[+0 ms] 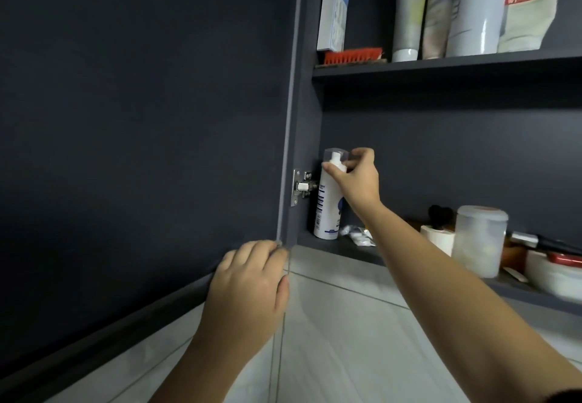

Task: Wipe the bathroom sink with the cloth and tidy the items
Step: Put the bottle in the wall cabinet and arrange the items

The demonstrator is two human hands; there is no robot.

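A: Any words on the bottle (326, 210)?
B: Blue print, too blurry, I can't read it. Tall, white, 1 clear cap, standing in the left corner of the bottom shelf (341, 249).
A: Hands?
B: R hand (356, 179) grips its top. L hand (252, 279) holds the door (157, 119) corner.

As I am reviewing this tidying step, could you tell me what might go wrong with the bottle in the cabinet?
1. The right hand grips the white spray bottle by its clear cap only; the cap may pull off and the tall bottle topple.
2. The bottle stands beside the hinge and might foul the cabinet door that the left hand holds.
3. Loose sachets at its base could be swept off the shelf.
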